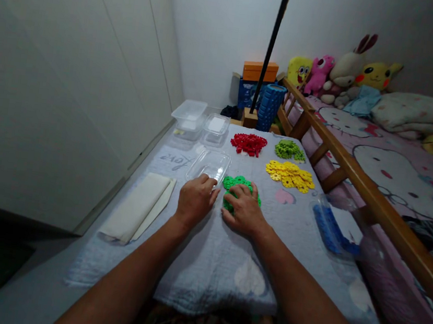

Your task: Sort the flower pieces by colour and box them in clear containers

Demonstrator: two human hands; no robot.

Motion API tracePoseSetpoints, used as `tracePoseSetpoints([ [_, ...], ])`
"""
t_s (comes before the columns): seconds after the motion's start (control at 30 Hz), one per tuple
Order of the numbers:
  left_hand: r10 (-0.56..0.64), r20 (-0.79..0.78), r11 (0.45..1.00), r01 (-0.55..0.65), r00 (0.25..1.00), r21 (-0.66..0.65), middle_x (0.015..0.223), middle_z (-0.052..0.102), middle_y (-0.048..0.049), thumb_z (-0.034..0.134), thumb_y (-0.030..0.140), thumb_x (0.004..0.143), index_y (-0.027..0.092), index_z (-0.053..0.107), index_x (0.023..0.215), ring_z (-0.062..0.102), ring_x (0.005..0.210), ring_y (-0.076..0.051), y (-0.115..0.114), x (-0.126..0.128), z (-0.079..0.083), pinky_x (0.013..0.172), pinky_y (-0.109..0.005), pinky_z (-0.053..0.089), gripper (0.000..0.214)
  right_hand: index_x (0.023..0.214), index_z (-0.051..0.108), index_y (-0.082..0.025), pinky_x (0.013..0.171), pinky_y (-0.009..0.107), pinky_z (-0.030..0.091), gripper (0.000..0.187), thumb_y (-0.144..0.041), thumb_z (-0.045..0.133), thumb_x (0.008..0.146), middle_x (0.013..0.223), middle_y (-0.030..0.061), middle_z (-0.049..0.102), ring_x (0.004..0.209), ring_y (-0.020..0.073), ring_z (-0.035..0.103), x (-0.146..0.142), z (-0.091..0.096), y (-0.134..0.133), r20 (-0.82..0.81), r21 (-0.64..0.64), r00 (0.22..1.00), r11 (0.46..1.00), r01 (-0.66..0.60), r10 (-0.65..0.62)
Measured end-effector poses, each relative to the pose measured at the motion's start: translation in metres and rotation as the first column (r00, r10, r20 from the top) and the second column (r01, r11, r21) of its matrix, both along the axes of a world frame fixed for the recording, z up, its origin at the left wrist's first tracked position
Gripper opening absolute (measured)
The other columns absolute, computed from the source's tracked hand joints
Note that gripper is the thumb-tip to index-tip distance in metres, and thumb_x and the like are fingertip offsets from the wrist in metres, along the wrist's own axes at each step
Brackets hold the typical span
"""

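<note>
Head view, left hand (pixel 195 200): knuckles up, fingers curled against the near rim of the clear plastic tub (pixel 208 165); whether they pinch the rim cannot be told.
Head view, right hand (pixel 245 209): palm down, fingers loosely spread and released, lying on the dark green pile (pixel 236 184) of flat plastic discs.
Clear plastic tub: lying tilted on the pale blue towel (pixel 205 255), just left of the dark green pile.
Dark green pile: at mid-towel, partly covered by the right hand.
Other sorted piles: red discs (pixel 248 144), light green discs (pixel 289 150) and yellow discs (pixel 289 174), set farther back, each apart from the next.
Blue pieces (pixel 328 229): inside a transparent container at the towel's right edge.
Far corner: two more clear tubs (pixel 188 118) side by side.
Left margin: folded cream cloth (pixel 136 207).
Right background: wooden bed rail (pixel 357 174) and plush toys (pixel 346 67).
</note>
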State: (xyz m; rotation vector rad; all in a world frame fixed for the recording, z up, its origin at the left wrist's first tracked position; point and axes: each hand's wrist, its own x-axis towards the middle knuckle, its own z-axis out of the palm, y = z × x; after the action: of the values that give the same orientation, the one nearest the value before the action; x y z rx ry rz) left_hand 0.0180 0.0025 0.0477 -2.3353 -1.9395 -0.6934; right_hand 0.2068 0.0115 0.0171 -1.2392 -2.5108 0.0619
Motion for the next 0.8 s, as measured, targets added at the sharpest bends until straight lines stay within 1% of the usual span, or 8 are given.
tracePoseSetpoints([
  [0.17, -0.016, 0.069, 1.0, 0.015, 0.997, 0.004, 0.098, 0.071, -0.0084, 0.059, 0.03, 0.096, 0.023, 0.072, 0.1, 0.067, 0.087, -0.024, -0.009, 0.007, -0.006, 0.078, -0.036, 0.048, 0.015, 0.104, 0.074, -0.024, 0.123, 0.06, 0.014, 0.022, -0.04, 0.06, 0.095, 0.124, 0.0099, 0.068, 0.128, 0.0313, 0.05, 0.001, 0.0, 0.002, -0.089, 0.022, 0.996, 0.999, 0.035, -0.033],
  [0.33, -0.014, 0.111, 0.998, 0.007, 0.994, 0.062, 0.102, 0.069, -0.0099, 0.063, 0.039, 0.094, 0.022, 0.072, 0.103, 0.065, 0.094, -0.027, -0.013, 0.006, -0.007, 0.085, -0.039, 0.049, 0.021, 0.111, 0.072, -0.024, 0.123, 0.057, 0.015, 0.024, -0.031, 0.051, 0.1, 0.12, 0.0094, 0.071, 0.125, 0.0287, 0.052, 0.001, -0.002, 0.006, -0.201, -0.003, 0.972, 0.992, 0.123, -0.121],
  [0.47, 0.071, 0.2, 0.978, -0.108, 0.977, 0.18, 0.125, 0.064, -0.0133, 0.07, 0.049, 0.088, 0.023, 0.07, 0.113, 0.058, 0.116, -0.033, -0.008, -0.006, -0.007, 0.102, -0.048, 0.045, 0.037, 0.114, 0.071, -0.023, 0.121, 0.056, 0.019, 0.028, -0.028, 0.047, 0.101, 0.121, 0.0103, 0.072, 0.123, 0.0286, 0.053, 0.007, -0.008, 0.013, -0.26, -0.031, 0.945, 0.979, 0.199, -0.2],
  [0.53, 0.111, 0.233, 0.97, -0.156, 0.966, 0.186, 0.14, 0.057, -0.0148, 0.075, 0.053, 0.083, 0.024, 0.067, 0.122, 0.051, 0.128, -0.037, -0.004, -0.013, -0.01, 0.111, -0.053, 0.039, 0.049, 0.118, 0.071, -0.023, 0.12, 0.057, 0.02, 0.031, -0.028, 0.046, 0.1, 0.125, 0.011, 0.072, 0.125, 0.0296, 0.052, 0.011, -0.009, 0.017, -0.272, -0.039, 0.933, 0.972, 0.232, -0.233],
  [0.57, 0.111, 0.24, 0.972, -0.156, 0.964, 0.178, 0.146, 0.052, -0.0154, 0.077, 0.055, 0.08, 0.024, 0.065, 0.126, 0.046, 0.135, -0.039, -0.002, -0.017, -0.013, 0.114, -0.055, 0.036, 0.056, 0.122, 0.07, -0.023, 0.12, 0.058, 0.019, 0.032, -0.029, 0.047, 0.1, 0.13, 0.0111, 0.071, 0.128, 0.0305, 0.051, 0.013, -0.009, 0.018, -0.265, -0.041, 0.935, 0.971, 0.235, -0.237],
  [0.63, 0.052, 0.231, 0.985, -0.088, 0.972, 0.149, 0.152, 0.047, -0.0167, 0.08, 0.055, 0.077, 0.023, 0.063, 0.131, 0.041, 0.141, -0.039, 0.0, -0.023, -0.02, 0.118, -0.056, 0.034, 0.065, 0.131, 0.067, -0.025, 0.12, 0.062, 0.016, 0.036, -0.033, 0.05, 0.1, 0.141, 0.0107, 0.066, 0.137, 0.0331, 0.045, 0.014, -0.009, 0.019, -0.218, -0.04, 0.952, 0.976, 0.213, -0.217],
  [0.7, -0.013, 0.206, 0.991, -0.015, 0.978, 0.13, 0.152, 0.046, -0.0174, 0.08, 0.051, 0.077, 0.023, 0.066, 0.128, 0.041, 0.141, -0.039, 0.001, -0.026, -0.026, 0.119, -0.056, 0.033, 0.06, 0.137, 0.064, -0.027, 0.121, 0.066, 0.012, 0.041, -0.041, 0.054, 0.099, 0.149, 0.0095, 0.061, 0.144, 0.0358, 0.039, 0.013, -0.007, 0.018, -0.148, -0.038, 0.973, 0.984, 0.173, -0.176],
  [0.8, -0.004, 0.186, 0.991, -0.022, 0.983, 0.135, 0.151, 0.048, -0.0154, 0.076, 0.043, 0.083, 0.025, 0.071, 0.121, 0.042, 0.141, -0.038, 0.001, -0.026, -0.032, 0.119, -0.057, 0.034, 0.043, 0.138, 0.064, -0.03, 0.121, 0.069, 0.008, 0.045, -0.05, 0.058, 0.098, 0.156, 0.0079, 0.055, 0.151, 0.0382, 0.032, 0.009, -0.005, 0.016, -0.056, -0.031, 0.993, 0.994, 0.103, -0.105],
])
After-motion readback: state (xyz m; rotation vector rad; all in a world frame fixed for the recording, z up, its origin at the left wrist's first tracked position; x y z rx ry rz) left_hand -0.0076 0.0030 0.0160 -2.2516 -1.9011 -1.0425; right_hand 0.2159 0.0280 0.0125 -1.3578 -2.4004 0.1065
